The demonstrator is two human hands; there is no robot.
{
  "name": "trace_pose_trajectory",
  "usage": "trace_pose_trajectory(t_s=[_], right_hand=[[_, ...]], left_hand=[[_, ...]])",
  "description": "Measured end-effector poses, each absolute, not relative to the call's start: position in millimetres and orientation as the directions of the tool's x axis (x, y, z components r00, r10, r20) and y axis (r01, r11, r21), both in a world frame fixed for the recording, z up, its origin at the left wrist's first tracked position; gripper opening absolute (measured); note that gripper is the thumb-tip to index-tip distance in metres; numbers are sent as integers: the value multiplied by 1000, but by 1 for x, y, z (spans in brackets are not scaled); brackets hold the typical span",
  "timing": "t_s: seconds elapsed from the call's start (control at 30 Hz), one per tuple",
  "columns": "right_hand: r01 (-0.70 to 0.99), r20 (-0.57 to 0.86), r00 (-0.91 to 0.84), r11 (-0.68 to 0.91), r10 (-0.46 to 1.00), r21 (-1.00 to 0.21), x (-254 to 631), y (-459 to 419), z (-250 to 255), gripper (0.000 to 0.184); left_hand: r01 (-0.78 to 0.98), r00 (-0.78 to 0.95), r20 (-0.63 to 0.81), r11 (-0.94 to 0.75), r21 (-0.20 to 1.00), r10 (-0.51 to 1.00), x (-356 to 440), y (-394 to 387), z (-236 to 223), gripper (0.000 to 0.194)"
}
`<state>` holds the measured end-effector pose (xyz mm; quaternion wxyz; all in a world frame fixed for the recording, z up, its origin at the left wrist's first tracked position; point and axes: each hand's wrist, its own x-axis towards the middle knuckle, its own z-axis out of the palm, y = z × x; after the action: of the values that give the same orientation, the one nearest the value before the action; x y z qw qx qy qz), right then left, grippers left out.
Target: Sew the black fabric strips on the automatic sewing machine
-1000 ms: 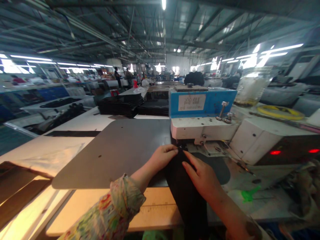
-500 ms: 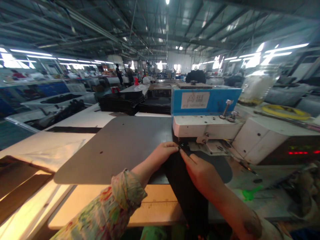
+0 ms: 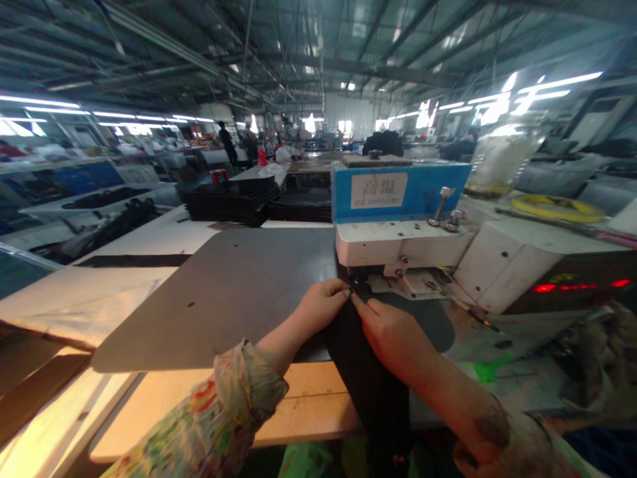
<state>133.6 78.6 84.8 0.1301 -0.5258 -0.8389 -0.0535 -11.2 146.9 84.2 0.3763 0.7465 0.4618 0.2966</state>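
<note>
A long strip of black fabric (image 3: 365,372) runs from under the head of a white and blue sewing machine (image 3: 398,242) down over the table's front edge. At its left edge, just before the machine, my left hand (image 3: 323,302) pinches the fabric between thumb and fingers. My right hand (image 3: 391,332) meets it there, index finger stretched to the same spot and the other fingers curled on the strip. Both sets of fingertips almost touch. Whatever small piece lies between them is too small to make out.
A grey metal plate (image 3: 249,285) covers the table left of the machine. Behind it stand stacks of black fabric (image 3: 229,199). A clear jar (image 3: 505,156) and a yellow ring (image 3: 557,208) sit at the right. A green object (image 3: 492,367) lies near my right forearm.
The whole view has shifted slightly, so the scene sits a little further left and up. Both hands keep their place on the black fabric by the machine.
</note>
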Motion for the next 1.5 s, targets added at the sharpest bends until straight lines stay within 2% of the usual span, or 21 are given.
trace_pose_trajectory(t_s=[0.1,0.2,0.37,0.47,0.8,1.5], right_hand=[[897,252,-360,408,898,-173,135,84,86,40],[887,232,-292,353,928,-296,137,94,87,33],[877,170,-219,270,961,-398,141,112,88,32],[863,148,-210,255,966,-436,143,120,88,32],[885,186,-182,243,966,-397,143,126,87,32],[909,202,-194,253,960,-331,141,127,88,30]], left_hand=[[606,400,269,-473,639,876,-9,145,84,14],[670,384,405,-553,496,830,-11,144,85,6],[691,489,371,-610,388,790,-18,138,86,11],[738,487,351,-592,324,800,-18,135,86,16],[810,430,309,-514,282,848,-15,131,88,20],[830,425,293,-498,251,856,-12,128,89,21]])
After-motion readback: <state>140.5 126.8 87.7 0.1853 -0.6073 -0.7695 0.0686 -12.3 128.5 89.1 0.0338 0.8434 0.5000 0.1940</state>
